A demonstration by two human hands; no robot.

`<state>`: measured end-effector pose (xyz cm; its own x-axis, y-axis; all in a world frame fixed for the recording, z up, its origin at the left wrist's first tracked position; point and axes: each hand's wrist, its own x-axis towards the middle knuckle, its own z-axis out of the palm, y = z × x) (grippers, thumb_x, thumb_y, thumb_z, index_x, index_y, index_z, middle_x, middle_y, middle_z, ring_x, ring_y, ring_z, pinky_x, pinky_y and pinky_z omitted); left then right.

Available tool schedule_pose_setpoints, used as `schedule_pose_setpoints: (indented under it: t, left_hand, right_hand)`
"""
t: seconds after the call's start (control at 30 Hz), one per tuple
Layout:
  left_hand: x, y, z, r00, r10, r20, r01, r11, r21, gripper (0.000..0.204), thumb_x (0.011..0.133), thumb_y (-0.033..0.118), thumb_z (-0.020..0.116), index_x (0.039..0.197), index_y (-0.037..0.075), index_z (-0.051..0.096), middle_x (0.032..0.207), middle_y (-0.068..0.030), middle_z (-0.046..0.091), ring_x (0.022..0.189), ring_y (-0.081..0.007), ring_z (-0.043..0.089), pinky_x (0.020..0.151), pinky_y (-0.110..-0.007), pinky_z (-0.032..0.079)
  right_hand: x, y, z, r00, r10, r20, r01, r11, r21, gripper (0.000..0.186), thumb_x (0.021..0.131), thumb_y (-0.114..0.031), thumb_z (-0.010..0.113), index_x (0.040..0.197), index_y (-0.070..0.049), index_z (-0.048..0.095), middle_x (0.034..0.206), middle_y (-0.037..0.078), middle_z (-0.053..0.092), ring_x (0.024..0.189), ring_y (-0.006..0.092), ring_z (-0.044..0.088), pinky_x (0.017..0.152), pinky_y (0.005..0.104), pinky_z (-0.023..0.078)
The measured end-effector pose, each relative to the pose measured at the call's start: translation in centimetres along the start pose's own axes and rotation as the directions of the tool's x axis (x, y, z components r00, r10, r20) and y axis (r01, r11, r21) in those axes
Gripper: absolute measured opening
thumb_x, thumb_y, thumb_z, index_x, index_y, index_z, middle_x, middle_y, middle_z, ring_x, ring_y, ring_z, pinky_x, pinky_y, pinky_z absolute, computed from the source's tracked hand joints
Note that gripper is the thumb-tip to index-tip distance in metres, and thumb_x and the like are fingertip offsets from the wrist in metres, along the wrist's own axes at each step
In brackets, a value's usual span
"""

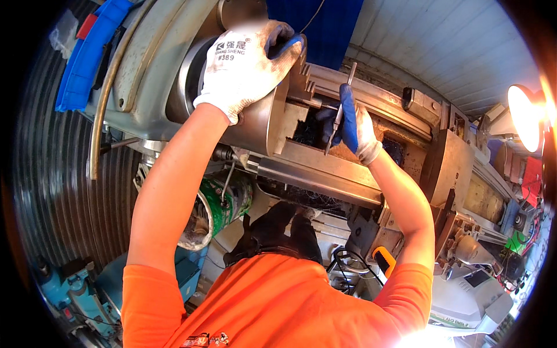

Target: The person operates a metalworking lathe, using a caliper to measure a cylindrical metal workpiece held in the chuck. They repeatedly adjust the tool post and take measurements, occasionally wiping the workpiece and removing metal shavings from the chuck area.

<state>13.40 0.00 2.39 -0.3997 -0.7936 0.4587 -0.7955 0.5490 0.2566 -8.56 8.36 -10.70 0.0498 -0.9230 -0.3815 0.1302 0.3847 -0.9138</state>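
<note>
My left hand, in a white glove with blue-coated fingers, lies over the big round metal chuck of a lathe. Its fingers curl around the chuck's upper edge by the stepped jaws; the fingertips are partly hidden. To the right, over the lathe bed, my gloved right hand is closed on a thin metal rod. This rod stands upright and slightly tilted, one end above the fingers and a narrow end below. A short metal piece sticks out from the chuck's middle toward that hand.
The carriage sits to the right on the bed, with a bright lamp beyond it. Below the chuck is a green bucket. A bent bar and a blue tray are at the headstock's left.
</note>
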Motion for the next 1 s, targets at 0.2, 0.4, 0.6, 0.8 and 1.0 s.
schedule_pose_setpoints:
  t: [0.2,0.4,0.6,0.8,1.0]
  left_hand:
    - [-0.1,0.1,-0.2,1.000,-0.002,0.004,0.002,1.000,0.013,0.037,0.092,0.043,0.067,0.110,0.011,0.071,0.105,-0.0137,0.071,0.099,-0.0351,0.067,0.087,-0.041,0.053]
    - [-0.1,-0.1,0.0,1.000,0.000,-0.015,0.000,1.000,0.024,0.038,0.092,0.045,0.067,0.110,0.012,0.071,0.106,-0.0130,0.071,0.099,-0.0351,0.067,0.087,-0.041,0.053]
    - [-0.3,-0.2,0.3,0.999,0.011,-0.036,-0.009,0.999,0.036,0.038,0.092,0.045,0.066,0.111,0.012,0.071,0.106,-0.0133,0.071,0.099,-0.0347,0.067,0.086,-0.041,0.054]
    - [-0.2,-0.2,0.1,1.000,-0.009,0.001,0.009,1.000,0.022,0.039,0.092,0.045,0.067,0.113,0.013,0.070,0.106,-0.0136,0.070,0.098,-0.0346,0.067,0.086,-0.041,0.054]
    - [-0.3,0.0,-0.2,0.999,-0.024,0.022,0.024,1.000,0.017,0.040,0.092,0.045,0.067,0.113,0.012,0.070,0.107,-0.0137,0.070,0.100,-0.0338,0.067,0.088,-0.041,0.053]
  right_hand:
    - [-0.7,-2.7,0.5,0.935,0.320,0.153,-0.348,0.913,0.212,0.083,0.095,-0.074,0.042,0.101,0.005,0.069,0.072,0.013,0.069,0.059,0.0262,0.069,0.045,0.0289,0.049]
    - [-1.3,-1.8,-1.5,0.978,-0.006,0.207,-0.040,0.975,0.217,0.048,0.093,-0.035,0.070,0.119,0.004,0.060,0.086,0.015,0.071,0.073,0.0227,0.071,0.058,0.0278,0.055]
    - [1.0,-2.2,-3.2,0.914,-0.116,0.388,0.314,0.808,-0.499,0.035,0.079,-0.007,0.078,0.112,-0.003,0.065,0.096,0.010,0.071,0.088,0.0212,0.069,0.073,0.0367,0.058]
    - [2.3,-0.9,-3.2,0.378,-0.628,0.680,0.530,-0.456,-0.715,0.035,0.069,-0.017,0.074,0.103,-0.016,0.067,0.118,0.009,0.063,0.104,0.0301,0.061,0.084,0.0424,0.053]
    - [0.6,-1.7,-3.1,0.376,-0.692,0.617,0.646,-0.282,-0.710,0.041,0.079,-0.030,0.079,0.113,-0.010,0.068,0.118,0.015,0.064,0.105,0.0329,0.064,0.085,0.0455,0.054]
